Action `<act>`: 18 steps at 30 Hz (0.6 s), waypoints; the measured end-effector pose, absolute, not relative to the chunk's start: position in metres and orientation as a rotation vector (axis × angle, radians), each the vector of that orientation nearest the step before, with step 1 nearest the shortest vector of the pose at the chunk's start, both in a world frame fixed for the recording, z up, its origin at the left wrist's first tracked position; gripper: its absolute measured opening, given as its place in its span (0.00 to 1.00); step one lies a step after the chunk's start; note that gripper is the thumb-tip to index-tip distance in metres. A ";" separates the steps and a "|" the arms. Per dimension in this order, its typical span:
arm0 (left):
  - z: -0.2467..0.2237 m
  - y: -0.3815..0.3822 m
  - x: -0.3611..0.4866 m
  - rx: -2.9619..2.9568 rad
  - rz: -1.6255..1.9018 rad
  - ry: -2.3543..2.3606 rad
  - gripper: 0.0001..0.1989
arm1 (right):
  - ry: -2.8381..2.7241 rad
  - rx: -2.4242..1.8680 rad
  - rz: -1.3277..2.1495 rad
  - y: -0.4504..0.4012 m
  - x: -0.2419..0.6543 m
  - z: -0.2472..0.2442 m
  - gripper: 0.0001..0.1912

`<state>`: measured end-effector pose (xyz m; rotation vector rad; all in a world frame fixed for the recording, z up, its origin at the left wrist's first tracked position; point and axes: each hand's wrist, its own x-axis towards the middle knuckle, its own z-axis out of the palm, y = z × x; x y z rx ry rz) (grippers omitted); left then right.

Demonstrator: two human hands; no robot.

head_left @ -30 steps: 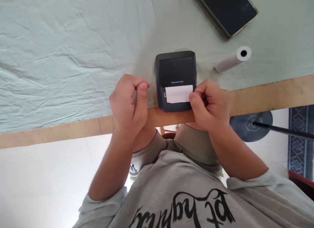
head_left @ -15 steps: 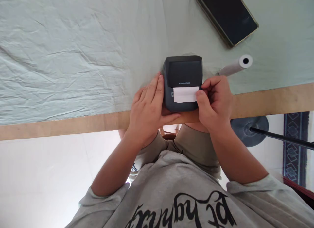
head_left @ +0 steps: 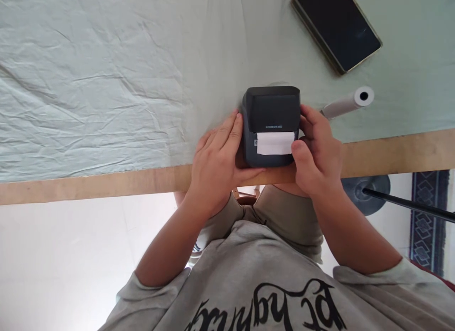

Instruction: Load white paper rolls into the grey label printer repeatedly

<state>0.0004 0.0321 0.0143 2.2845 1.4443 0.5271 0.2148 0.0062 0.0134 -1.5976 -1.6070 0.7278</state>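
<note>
"Where's the NIIMBOT printer [head_left: 273,108]?"

"On the pale green cloth [head_left: 106,84], right by the table's bare wooden edge [head_left: 106,185]. A white paper strip [head_left: 274,143] hangs out of its slot, down over its front."

"And the left hand [head_left: 215,162]?"

"Along the printer's left side: fingers straight and close together, thumb spread out below its front. It's opened out, with nothing clasped in it."

"The right hand [head_left: 318,155]?"

"At the printer's right side, fingers half curled, thumb tip next to the strip's right edge. I can't tell whether it grips the printer or the paper."

"Anything else?"

"A white paper roll [head_left: 343,105] lying to the printer's right, and a smartphone [head_left: 339,30], beyond the printer and to its right."
</note>
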 end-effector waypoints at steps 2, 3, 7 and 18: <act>0.016 0.033 0.001 2.256 0.509 1.444 0.50 | -1.595 -1.560 0.768 0.005 0.216 0.011 0.29; 0.017 0.034 0.001 2.240 0.501 1.446 0.49 | -1.588 -1.545 0.790 0.004 0.215 0.010 0.29; 0.019 0.036 0.000 2.213 0.509 1.441 0.49 | -1.577 -1.532 0.843 0.003 0.214 0.008 0.30; 0.019 0.034 -0.001 2.220 0.501 1.444 0.49 | -1.521 -1.530 0.785 0.006 0.213 0.002 0.25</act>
